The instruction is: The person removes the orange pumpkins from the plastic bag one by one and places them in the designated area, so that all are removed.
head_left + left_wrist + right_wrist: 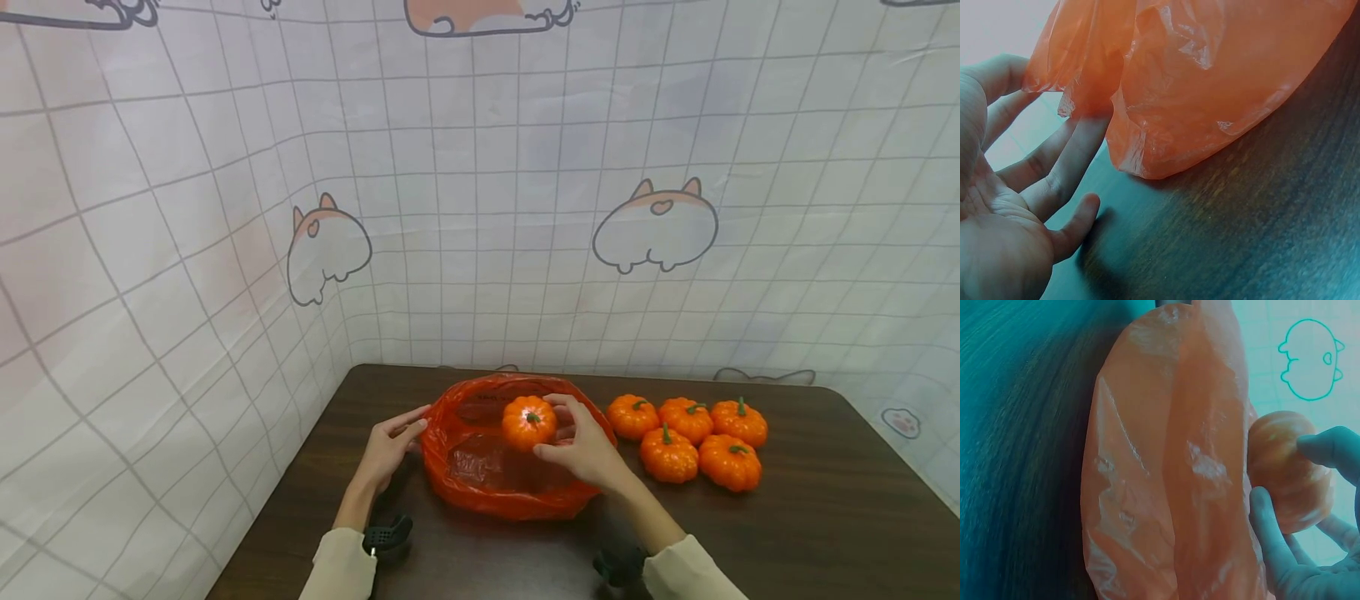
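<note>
A red plastic bag point(517, 506) stands on the table with its mouth spread wide. At its left side my left hand point(386, 450) pinches the rim; in the left wrist view, fingers of that hand point(1029, 169) reach against the bag's outside point(1222, 81). My right hand point(588, 450) grips a small orange pumpkin point(529, 422) over the bag's mouth, green stem toward the head camera. The right wrist view has this pumpkin point(1288, 469) between thumb and fingers, just past the edge of the bag point(1166, 456).
Several more small pumpkins point(669, 455) sit grouped on the dark wooden table point(825, 517), right of the bag. Behind and to the left hangs a white grid-patterned cloth point(510, 208) with cartoon animals. Dark devices point(387, 533) are on both wrists.
</note>
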{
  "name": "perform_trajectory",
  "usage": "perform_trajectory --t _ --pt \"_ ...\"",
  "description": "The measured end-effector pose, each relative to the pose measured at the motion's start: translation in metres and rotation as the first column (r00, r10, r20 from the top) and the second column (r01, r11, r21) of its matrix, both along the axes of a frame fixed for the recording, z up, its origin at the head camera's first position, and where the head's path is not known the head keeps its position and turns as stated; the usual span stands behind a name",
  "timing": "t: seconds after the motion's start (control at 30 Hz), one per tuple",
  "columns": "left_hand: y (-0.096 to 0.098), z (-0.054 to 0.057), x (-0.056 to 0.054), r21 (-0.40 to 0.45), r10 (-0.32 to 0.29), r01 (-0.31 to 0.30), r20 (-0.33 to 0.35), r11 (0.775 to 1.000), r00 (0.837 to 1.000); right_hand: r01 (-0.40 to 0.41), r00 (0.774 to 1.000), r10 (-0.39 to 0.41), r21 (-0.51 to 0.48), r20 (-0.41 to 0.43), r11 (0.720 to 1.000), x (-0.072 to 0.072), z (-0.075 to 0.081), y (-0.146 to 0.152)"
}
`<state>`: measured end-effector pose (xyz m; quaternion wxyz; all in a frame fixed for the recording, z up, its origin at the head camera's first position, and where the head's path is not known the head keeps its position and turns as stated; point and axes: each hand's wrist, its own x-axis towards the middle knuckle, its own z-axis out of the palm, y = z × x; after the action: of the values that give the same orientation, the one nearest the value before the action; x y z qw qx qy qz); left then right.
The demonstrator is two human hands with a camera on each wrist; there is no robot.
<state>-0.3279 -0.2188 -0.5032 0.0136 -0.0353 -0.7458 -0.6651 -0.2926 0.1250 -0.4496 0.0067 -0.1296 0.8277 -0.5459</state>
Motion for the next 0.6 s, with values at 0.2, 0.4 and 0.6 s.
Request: perform_trajectory --t 0.2,0.4,0.6 --pt "0.000 0.000 0.000 0.002 0.001 -0.001 0.002 1.000 1.000 -0.008 1.000 0.008 -0.025 0.003 1.000 0.007 0.004 0.009" --pt "0.001 -0.001 0.000 0.003 0.001 -0.001 0.001 1.000 1.000 -0.001 1.000 0.001 0.015 0.006 1.000 0.012 0.005 0.021" --pt "0.001 0.000 0.000 0.002 -0.001 0.001 0.000 1.000 1.000 0.004 1.000 -0.005 0.023 0.027 1.000 0.018 0.007 0.035"
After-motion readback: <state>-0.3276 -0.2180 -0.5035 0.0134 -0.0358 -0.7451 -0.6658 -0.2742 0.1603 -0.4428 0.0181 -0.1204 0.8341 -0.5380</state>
